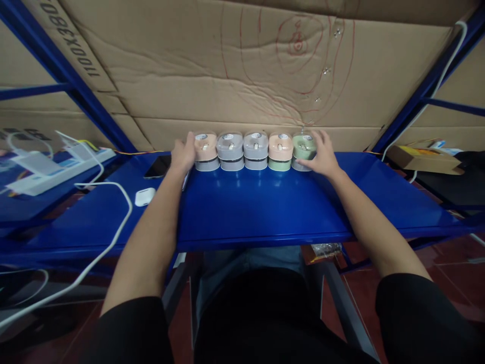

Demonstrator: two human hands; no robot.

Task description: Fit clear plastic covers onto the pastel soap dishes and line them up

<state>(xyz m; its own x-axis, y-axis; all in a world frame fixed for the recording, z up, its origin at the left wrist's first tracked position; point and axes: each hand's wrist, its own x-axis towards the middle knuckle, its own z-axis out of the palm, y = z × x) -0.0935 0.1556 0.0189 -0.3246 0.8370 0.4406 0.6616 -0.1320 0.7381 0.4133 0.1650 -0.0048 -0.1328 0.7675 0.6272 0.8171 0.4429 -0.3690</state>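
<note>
**Hidden/unclear:** black smartphone point(157, 167), R end cut off by L hand point(183, 155); white oval item point(145, 196) on shelf, kind hard to make out; R hand point(322, 155) covers part of end box, lower tier partly masked; grip unclear: hands well apart, fingers spread, L against outer side of 1st box, R draped over top of 5th; neither visibly clamped, can't tell if either is holding.

**Items, L to R:** row of 5 two-tier lidded boxes point(255, 151), sides touching, upright, near back of shelf; box 1 point(206, 150) peach over pale grey; box 2 point(229, 150) grey over pale grey; box 3 point(255, 150) same colours; box 4 point(280, 150) peach over pale green; box 5 point(304, 147) green over pale grey; each w/ small pale clasp at front, round label on lid, text too small to read.

**Surface/room:** glossy blue steel shelf point(265, 212), blue uprights both sides; behind it, creased cardboard sheet point(227, 65) w/ red marker lines; far L, white power strip point(60, 172) on lower blue shelf, white cable point(109, 202) across front; far R, brown-and-yellow carton point(424, 159); dark red floor tiles point(454, 273) below; black sleeves, jeans at bottom of view.
</note>
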